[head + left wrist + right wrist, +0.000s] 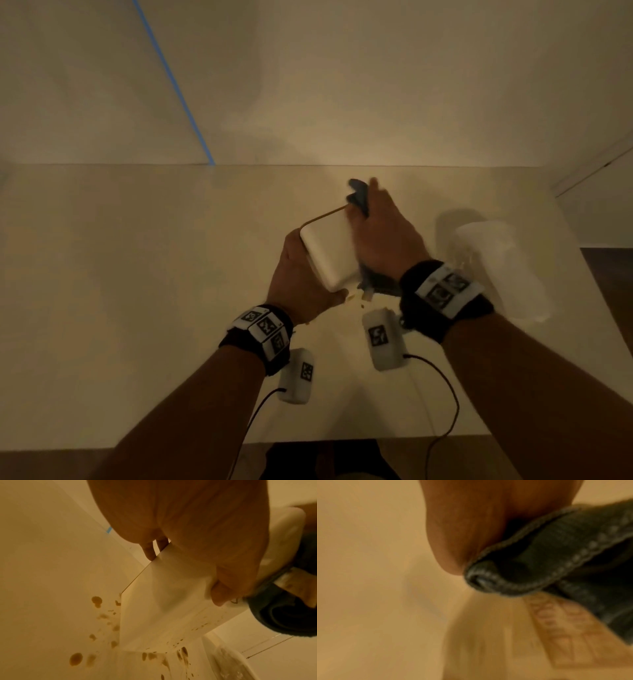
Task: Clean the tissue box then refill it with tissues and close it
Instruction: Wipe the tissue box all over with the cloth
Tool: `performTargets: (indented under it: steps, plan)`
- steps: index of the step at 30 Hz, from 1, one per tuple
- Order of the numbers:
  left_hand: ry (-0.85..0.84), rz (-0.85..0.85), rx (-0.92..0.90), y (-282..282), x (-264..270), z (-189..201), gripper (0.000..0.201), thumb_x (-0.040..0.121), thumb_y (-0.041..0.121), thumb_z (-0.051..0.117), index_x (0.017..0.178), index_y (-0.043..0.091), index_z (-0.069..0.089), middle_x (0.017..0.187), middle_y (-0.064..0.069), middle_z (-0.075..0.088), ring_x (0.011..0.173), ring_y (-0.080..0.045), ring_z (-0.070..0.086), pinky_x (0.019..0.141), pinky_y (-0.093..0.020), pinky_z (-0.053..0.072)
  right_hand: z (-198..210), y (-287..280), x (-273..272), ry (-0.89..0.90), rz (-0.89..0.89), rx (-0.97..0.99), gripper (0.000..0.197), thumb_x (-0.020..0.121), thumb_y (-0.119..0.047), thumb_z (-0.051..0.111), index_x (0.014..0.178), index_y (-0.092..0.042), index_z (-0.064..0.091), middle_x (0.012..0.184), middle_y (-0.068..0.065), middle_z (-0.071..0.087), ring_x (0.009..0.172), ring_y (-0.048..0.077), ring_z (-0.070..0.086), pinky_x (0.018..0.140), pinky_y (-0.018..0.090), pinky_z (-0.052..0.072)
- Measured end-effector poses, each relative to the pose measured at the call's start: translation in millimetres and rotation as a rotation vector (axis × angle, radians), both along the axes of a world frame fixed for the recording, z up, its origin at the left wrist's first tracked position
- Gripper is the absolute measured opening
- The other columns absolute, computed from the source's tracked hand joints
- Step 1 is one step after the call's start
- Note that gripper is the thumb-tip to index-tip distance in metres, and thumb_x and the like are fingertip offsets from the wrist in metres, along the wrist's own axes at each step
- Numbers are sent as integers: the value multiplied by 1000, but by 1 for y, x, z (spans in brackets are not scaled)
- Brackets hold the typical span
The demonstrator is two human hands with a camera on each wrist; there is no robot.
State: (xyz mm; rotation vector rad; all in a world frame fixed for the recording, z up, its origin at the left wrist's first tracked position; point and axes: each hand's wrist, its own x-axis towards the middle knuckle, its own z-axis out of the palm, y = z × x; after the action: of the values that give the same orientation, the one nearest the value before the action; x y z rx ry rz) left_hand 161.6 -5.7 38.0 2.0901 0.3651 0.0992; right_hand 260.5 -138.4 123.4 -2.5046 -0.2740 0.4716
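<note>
white table (137,308), brown spill drops (76,659), blue tape line (173,82)

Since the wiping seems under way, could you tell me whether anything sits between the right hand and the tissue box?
Only the dark cloth that the right hand grips; it lies against the tissue box, which the left hand holds tilted over the table. Nothing else visible stands in the way.

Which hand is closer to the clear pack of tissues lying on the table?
Right. The right hand, wiping the tissue box with a dark cloth, sits beside the tissue pack; the left hand is across the box.
</note>
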Motion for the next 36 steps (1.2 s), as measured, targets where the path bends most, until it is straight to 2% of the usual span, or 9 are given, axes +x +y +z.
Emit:
performTargets:
  steps: [4,6,11,15,18,25,30,33,36]
  plan:
    - [-45,-47,22,-1,3,2,116,49,40,90,140,22,21,135,7,37,118,-12,50,92,-28,51,-14,-27,-2,390,-404,576,46,92,-65,44,102,-27,68,106,3,72,97,27,68,95,53,53]
    - [-41,-51,25,-1,5,1,117,51,35,94,142,17,23,132,12,31,118,-6,44,94,-23,45,-25,-29,-17,296,-441,611,43,96,-58,42,117,-29,65,110,-1,70,100,24,66,97,49,53]
    - [-23,-55,55,0,6,3,117,53,38,94,144,18,23,129,16,27,119,-6,41,93,-19,42,-23,-21,-55,-339,11,3,62,103,-47,21,157,-19,13,162,8,20,150,29,16,122,38,13]
    - [-131,-190,402,-3,7,12,81,86,65,50,147,16,28,148,-8,40,129,-21,42,113,-38,40,-5,8,-63,-453,304,-312,69,102,-54,16,157,-13,18,164,12,17,153,32,7,123,51,8]
    - [-336,-300,704,-8,12,17,62,87,44,43,136,8,36,126,-24,64,118,-34,46,102,-58,45,1,25,-50,-466,384,-294,70,101,-55,23,155,-11,26,162,13,25,151,33,15,122,51,12]
    - [19,-31,-66,-1,2,10,116,51,40,90,142,32,19,143,3,39,122,-14,49,92,-30,50,1,13,14,-91,105,-216,78,94,-67,18,158,-23,7,165,10,12,151,32,14,122,53,13]
    - [33,-50,10,-3,6,11,111,57,35,92,140,31,19,142,0,39,121,-16,49,94,-32,51,-1,-4,-15,-165,6,-199,82,96,-66,18,158,-14,5,165,14,11,152,32,14,122,49,17]
    - [-33,-124,143,-5,7,11,87,77,65,61,145,28,22,151,-11,37,134,-25,44,110,-45,44,3,17,-67,-380,237,-307,80,97,-61,12,157,-9,12,165,16,12,153,33,7,122,52,12]
    - [-37,-217,242,1,1,2,112,64,94,17,154,28,4,164,-2,19,150,-18,22,123,-43,19,3,39,-73,-389,451,-331,78,94,-57,9,158,-13,13,166,12,11,153,31,4,122,53,8]
